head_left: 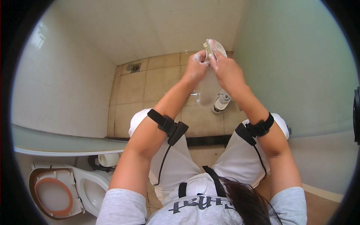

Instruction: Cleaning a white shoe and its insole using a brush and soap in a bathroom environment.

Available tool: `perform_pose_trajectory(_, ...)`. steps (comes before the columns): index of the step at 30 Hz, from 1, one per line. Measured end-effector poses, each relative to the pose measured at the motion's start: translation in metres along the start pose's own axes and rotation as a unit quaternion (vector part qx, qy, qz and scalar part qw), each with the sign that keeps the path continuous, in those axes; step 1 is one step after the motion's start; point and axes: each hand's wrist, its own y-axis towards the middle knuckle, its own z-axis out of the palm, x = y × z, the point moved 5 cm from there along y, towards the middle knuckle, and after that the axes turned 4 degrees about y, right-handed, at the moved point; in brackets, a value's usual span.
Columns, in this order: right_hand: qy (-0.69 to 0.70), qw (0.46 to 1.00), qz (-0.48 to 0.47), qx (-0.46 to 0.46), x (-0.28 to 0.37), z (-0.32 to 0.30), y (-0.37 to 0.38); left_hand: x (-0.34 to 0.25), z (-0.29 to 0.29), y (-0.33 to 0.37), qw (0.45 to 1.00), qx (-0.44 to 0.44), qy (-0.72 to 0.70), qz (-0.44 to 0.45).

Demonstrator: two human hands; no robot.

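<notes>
1. Soapy white item [220, 46] is held up around 12 o'clock — long axis tilted roughly 11-to-5.
2. It's gripped by the right hand [227, 69], nearer; left hand [196, 67] curled at 8 — grip can't be told.

Lettering is recorded at one location: a single line of large, dark, decorative characters [202, 203] across the front of the light grey shirt [180, 216], near side, centre of the scene. The line stands inverted to the view. Dark hair [242, 197] hangs at its right end, partly covering the fabric there.
</notes>
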Motion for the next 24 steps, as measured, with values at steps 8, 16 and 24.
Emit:
perform_pose_trajectory(8, -0.026, 0.998, 0.019, 0.054, 0.025, -0.006, -0.025, -0.011, -0.009, 0.002, 0.997, -0.018, -0.072, 0.011)
perform_pose_trajectory(16, 0.009, 0.999, 0.014, -0.048, -0.012, -0.012, 0.018, -0.027, 0.016, -0.018, 0.997, 0.013, -0.058, -0.039)
perform_pose_trajectory(24, -0.020, 0.999, -0.003, 0.031, 0.018, 0.000, -0.018, -0.013, -0.009, -0.007, 0.999, -0.037, -0.025, 0.012)
